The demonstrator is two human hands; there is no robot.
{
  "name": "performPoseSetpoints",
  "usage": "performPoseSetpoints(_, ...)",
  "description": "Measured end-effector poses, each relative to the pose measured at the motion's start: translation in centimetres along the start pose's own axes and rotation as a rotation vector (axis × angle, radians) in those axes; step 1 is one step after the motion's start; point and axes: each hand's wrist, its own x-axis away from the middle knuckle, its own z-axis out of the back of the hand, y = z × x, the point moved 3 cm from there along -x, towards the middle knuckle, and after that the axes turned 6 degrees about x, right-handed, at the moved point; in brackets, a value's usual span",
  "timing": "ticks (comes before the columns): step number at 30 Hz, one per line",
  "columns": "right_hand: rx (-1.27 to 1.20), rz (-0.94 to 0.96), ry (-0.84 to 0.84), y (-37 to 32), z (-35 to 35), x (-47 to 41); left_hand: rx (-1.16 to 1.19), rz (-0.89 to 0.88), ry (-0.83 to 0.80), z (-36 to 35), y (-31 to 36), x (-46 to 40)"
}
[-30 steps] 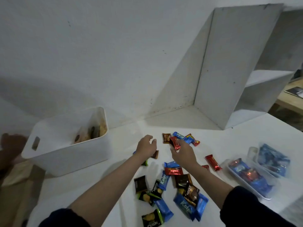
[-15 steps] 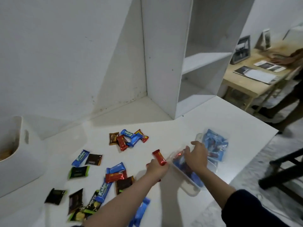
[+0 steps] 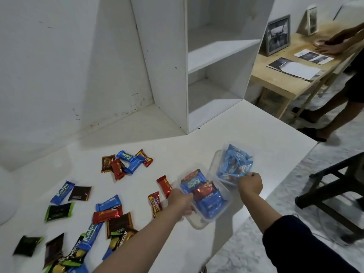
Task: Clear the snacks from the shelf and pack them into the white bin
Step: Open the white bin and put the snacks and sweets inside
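White wall (image 3: 59, 62), scuffed and speckled with dark marks near its base, upper left of the frame. White open shelving unit (image 3: 212, 56) at top centre, standing on the white table (image 3: 256, 131); wooden side desk (image 3: 291, 75) at upper right carrying a framed picture (image 3: 278, 33) and loose papers (image 3: 299, 68). Pale mottled floor (image 3: 325, 174) at right, with a dark stool frame (image 3: 338, 186) at the right edge; dim, even light.

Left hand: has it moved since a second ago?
Yes. The left hand went right, away from the wrappers near the shelf, to the near tray.
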Motion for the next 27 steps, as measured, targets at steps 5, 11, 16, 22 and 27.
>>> performPoseSetpoints(5, -0.048, 0.11, 0.045, -1.3, 1.4, -1.3, -0.045, -0.041, 0.062, 1.1, 1.6, -1.5)
performPoseSetpoints(11, -0.001, 0.461, -0.15, -3.4, 2.4, -0.4, -0.009, -0.049, 0.037, 1.3, 2.4, -3.1)
performPoseSetpoints(16, 0.185, 0.626, -0.29, -3.2, -0.2, 2.5, 0.326, 0.025, 0.022, 0.9, 1.9, -3.8)
performPoseSetpoints(22, 0.37, 0.727, -0.306, -1.9, -2.0, 3.7, 0.593, 0.128, -0.229, 1.1, 1.1, -1.4)
performPoseSetpoints(27, 0.281, 0.45, -0.546, -1.8, -2.9, 3.9, 0.397, 0.007, -0.33, 0.9, 1.0, -0.3)
